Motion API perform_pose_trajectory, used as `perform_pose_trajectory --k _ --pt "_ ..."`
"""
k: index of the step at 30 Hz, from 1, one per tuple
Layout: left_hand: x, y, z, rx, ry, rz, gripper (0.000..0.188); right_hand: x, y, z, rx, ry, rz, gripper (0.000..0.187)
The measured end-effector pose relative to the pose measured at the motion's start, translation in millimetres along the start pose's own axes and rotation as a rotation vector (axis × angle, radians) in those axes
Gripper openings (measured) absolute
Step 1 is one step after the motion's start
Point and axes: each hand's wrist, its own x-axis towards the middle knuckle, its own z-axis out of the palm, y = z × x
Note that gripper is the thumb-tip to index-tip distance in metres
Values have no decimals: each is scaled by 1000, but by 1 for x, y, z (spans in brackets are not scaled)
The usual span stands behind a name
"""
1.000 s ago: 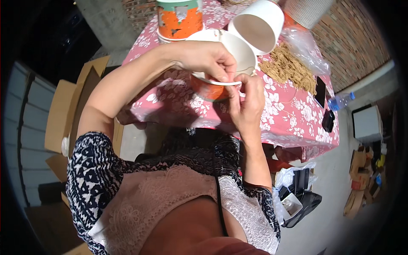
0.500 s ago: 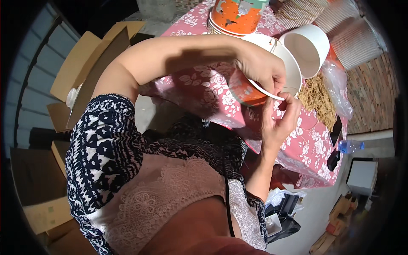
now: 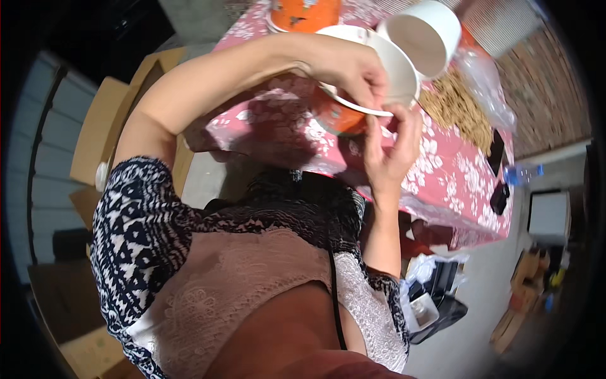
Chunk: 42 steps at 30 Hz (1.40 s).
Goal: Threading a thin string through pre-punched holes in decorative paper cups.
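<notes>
A bucket, white inside and orange outside (image 3: 344, 119), stands tilted near the front edge of the table. Over its far side reaches my left arm, and my left hand (image 3: 356, 71) is inside the mouth with its fingertips pinched together at the near rim. Whatever those fingers hold is too small to make out. My right hand (image 3: 392, 142) comes up from below and grips the same rim, thumb outside and fingers curled at the edge. The fingertips of both hands almost meet there.
A pink flowered cloth (image 3: 464, 183) covers the table. Right of the bucket lie a pile of tan cords (image 3: 457, 107) and a clear plastic bag (image 3: 483, 85). Behind stand a white bucket (image 3: 445, 38) and orange buckets (image 3: 306, 16). Cardboard boxes (image 3: 104, 132) stand at left.
The whole view has shifted, so the table and buckets sit further left and higher in the picture. Both hands stay at the bucket's near rim, with the left fingers slightly rearranged.
</notes>
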Motion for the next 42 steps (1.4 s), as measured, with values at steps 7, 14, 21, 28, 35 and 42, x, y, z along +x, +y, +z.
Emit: perform_pose_trajectory --k 7,14,21,28,35,42 --pt "26 -16 12 460 104 246 15 -5 -3 -1 -43 -14 82 23" --pt "30 -1 8 1446 432 559 24 -4 6 5 -70 -26 2 24" --pt "46 -11 -1 1609 497 669 14 -6 3 -1 -57 -62 72 23" --pt "5 17 -3 566 129 34 23 -3 21 9 -56 -21 -11 25" --pt "-8 11 -1 267 126 -24 18 6 19 1 14 1 -6 28" --pt "2 11 -1 72 119 -90 15 10 23 -8 81 -45 13 28"
